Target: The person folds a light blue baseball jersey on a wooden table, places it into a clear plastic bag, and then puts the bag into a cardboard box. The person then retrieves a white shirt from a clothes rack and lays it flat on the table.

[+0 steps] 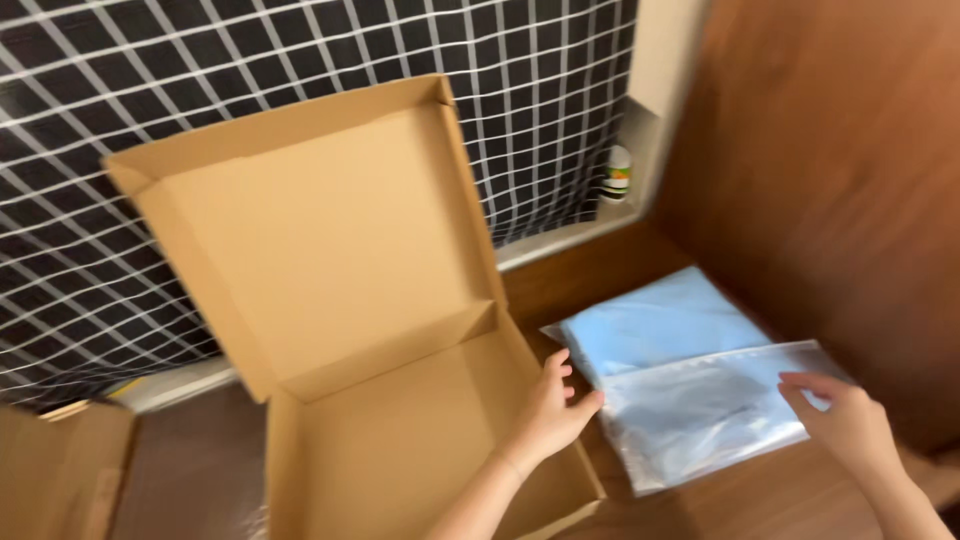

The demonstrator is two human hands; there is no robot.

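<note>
Two hands are seen over a wooden surface (760,500), noted from left to right. At far left, part of another cardboard piece (60,470) is cut off by the frame. An open cardboard box (400,440) is set next to it, its lid (310,230) tilted back against a black fabric with a white grid (540,90). The left hand (555,410) is laid over the box's right wall, fingers spread and closing on nothing. Just beside the box, a clear plastic bag (700,410) is lain flat on the wood, with a pale blue folded item (660,325) inside. The right hand (850,420) is rested on the bag's right edge, fingers loosely extended; no pinch is shown. The bag is judged light, soft, limp and somewhat slippery, best taken by both side edges or lifted from beneath. A small bottle (618,175) is stood on the ledge behind.
</note>
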